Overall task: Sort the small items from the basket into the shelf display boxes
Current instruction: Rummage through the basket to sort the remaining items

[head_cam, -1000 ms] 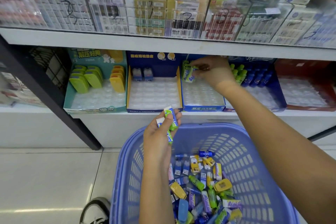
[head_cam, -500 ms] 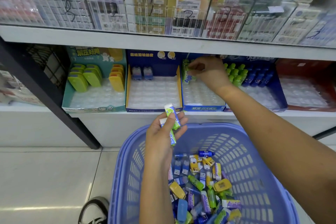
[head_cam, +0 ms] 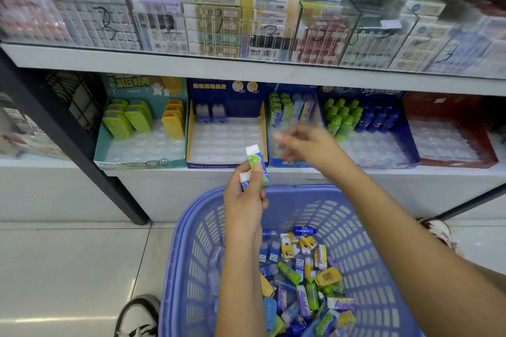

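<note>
The left hand (head_cam: pixel 243 200) pinches two small paper-sleeved erasers (head_cam: pixel 256 161), one green and white, one blue and white, just above the far rim of the lilac slotted plastic basket (head_cam: pixel 342 194). A heap of small colourful items (head_cam: pixel 301 276) lies inside the basket. The right hand (head_cam: pixel 306 145), motion-blurred, hovers before the blue cardboard display box (head_cam: pixel 290 163) on the shelf, fingers loosely extended, grasping nothing.

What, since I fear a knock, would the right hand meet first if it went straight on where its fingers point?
Probably the green-and-white eraser held up by the left hand: the right hand, blurred, points left toward it. Depth is unclear; it might pass behind.
</note>
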Demonstrator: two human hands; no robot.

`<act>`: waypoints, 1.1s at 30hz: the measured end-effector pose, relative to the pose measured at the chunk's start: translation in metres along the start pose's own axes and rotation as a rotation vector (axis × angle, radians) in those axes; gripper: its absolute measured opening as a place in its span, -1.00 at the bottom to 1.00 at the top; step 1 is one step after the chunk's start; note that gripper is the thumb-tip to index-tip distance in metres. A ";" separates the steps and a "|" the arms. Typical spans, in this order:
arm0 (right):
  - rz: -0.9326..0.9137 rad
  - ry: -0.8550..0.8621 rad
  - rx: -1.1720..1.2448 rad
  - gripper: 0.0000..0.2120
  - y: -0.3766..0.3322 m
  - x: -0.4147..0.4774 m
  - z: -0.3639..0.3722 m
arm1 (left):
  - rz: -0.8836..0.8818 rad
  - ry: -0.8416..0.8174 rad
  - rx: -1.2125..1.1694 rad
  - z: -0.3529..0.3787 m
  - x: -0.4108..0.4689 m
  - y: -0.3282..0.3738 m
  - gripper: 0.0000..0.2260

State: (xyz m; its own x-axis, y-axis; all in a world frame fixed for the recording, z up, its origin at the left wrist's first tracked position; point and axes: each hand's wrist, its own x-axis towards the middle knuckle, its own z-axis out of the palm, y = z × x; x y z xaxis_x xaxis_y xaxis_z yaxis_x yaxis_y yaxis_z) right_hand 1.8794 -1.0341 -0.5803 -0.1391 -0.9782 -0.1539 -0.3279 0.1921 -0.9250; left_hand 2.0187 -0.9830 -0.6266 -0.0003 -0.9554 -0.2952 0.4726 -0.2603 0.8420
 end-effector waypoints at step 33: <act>-0.321 0.296 -0.278 -0.83 0.013 0.083 -0.036 | -0.185 -0.051 -0.126 -0.001 0.010 0.005 -0.63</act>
State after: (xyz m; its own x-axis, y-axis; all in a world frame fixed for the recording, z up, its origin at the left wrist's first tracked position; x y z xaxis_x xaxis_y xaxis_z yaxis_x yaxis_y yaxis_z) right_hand 1.8295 -1.1101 -0.5926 -0.2358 -0.9352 0.2643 -0.6277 -0.0611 -0.7761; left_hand 2.0219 -0.9942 -0.6257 -0.1401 -0.8995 -0.4137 0.5666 -0.4155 0.7116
